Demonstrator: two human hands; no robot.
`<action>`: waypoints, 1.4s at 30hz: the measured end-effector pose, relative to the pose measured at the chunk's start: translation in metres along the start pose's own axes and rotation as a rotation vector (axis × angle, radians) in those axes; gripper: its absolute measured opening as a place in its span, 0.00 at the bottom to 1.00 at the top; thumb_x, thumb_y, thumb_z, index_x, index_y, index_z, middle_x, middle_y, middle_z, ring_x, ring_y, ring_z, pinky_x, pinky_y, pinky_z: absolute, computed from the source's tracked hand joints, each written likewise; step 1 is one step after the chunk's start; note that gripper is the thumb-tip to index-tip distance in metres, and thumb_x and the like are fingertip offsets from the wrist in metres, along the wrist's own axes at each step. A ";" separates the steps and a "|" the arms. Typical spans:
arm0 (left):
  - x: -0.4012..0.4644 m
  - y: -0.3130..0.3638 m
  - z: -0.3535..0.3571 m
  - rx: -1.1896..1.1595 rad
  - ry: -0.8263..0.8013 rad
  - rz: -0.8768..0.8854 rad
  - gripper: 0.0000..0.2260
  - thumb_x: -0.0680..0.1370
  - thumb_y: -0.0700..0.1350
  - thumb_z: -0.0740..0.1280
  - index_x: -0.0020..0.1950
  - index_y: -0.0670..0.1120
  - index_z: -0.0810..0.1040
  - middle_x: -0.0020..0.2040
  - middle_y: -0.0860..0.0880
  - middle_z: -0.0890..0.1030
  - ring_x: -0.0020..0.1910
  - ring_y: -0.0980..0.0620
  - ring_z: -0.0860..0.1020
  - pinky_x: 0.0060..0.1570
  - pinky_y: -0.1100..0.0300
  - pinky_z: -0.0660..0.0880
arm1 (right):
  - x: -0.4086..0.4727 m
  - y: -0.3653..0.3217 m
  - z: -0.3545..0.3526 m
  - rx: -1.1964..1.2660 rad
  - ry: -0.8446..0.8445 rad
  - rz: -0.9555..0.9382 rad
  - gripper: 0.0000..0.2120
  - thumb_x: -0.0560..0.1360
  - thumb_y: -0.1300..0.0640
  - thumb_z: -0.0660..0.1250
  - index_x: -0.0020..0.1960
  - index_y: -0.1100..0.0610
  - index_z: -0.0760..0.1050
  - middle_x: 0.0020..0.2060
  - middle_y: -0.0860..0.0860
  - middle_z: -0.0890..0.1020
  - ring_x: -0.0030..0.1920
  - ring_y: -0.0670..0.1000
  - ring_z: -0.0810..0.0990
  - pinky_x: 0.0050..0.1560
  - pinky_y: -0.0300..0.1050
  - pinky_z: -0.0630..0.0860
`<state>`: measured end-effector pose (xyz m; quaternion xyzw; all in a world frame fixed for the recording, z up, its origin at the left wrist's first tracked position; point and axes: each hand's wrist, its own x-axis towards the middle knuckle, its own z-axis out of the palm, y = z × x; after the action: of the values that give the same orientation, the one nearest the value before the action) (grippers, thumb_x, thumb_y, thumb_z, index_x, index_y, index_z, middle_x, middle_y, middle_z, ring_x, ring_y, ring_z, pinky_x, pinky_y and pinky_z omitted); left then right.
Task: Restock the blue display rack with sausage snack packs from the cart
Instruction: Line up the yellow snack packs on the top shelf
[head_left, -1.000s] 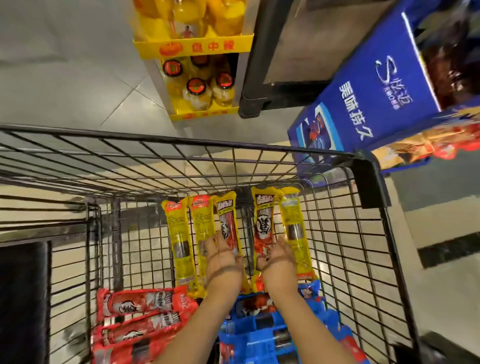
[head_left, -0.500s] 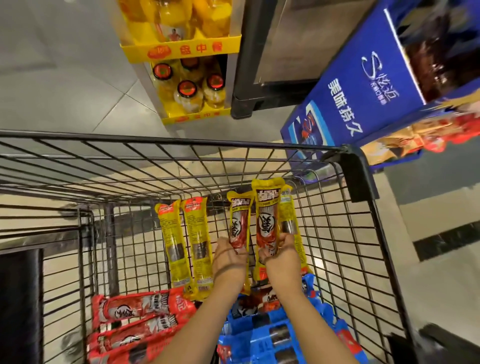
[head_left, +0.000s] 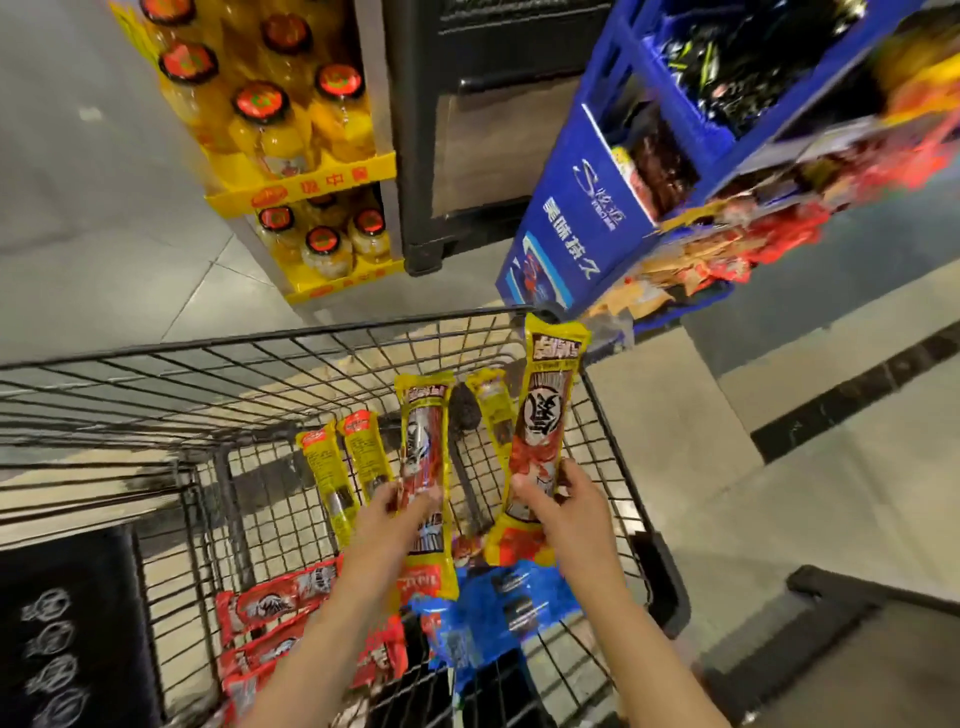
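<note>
Both hands (head_left: 387, 512) (head_left: 563, 501) have lifted yellow packs (head_left: 540, 431), fingers clamped; lettering unreadable.

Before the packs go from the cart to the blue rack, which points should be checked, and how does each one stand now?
1. Left hand holds a yellow pack: ok.
2. Right hand holds the raised yellow pack: ok.
3. Raised pack is above the cart rim: ok.
4. Left pack is clear of the cart: not ok, it is low inside.
5. Free space in the blue display rack: cannot tell, blurred.
6. More stock left in the cart: ok, red packs and blue packs remain.
</note>
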<state>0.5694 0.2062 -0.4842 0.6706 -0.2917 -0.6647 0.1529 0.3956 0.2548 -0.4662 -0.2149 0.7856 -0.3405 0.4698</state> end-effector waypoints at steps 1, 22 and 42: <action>-0.013 0.009 -0.002 -0.010 -0.015 0.038 0.34 0.64 0.65 0.72 0.64 0.50 0.72 0.63 0.49 0.76 0.55 0.50 0.78 0.53 0.51 0.76 | -0.015 -0.008 -0.014 0.024 0.026 -0.002 0.23 0.68 0.45 0.73 0.59 0.53 0.76 0.52 0.49 0.83 0.54 0.49 0.81 0.57 0.50 0.78; -0.223 0.103 0.291 0.187 -0.361 0.518 0.18 0.68 0.44 0.74 0.55 0.52 0.76 0.50 0.46 0.83 0.42 0.52 0.81 0.38 0.62 0.76 | -0.126 0.010 -0.386 0.374 0.326 -0.113 0.09 0.74 0.57 0.69 0.53 0.58 0.77 0.45 0.58 0.84 0.44 0.57 0.82 0.43 0.49 0.78; -0.176 0.268 0.450 0.523 -0.321 0.745 0.14 0.69 0.44 0.76 0.52 0.52 0.77 0.42 0.55 0.83 0.37 0.65 0.79 0.42 0.66 0.73 | 0.029 -0.119 -0.579 0.240 0.258 -0.351 0.11 0.70 0.61 0.73 0.48 0.56 0.73 0.36 0.50 0.80 0.32 0.43 0.77 0.31 0.28 0.72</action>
<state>0.0870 0.1830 -0.2153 0.4252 -0.6893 -0.5644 0.1599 -0.1276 0.3484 -0.2067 -0.2454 0.7438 -0.5323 0.3214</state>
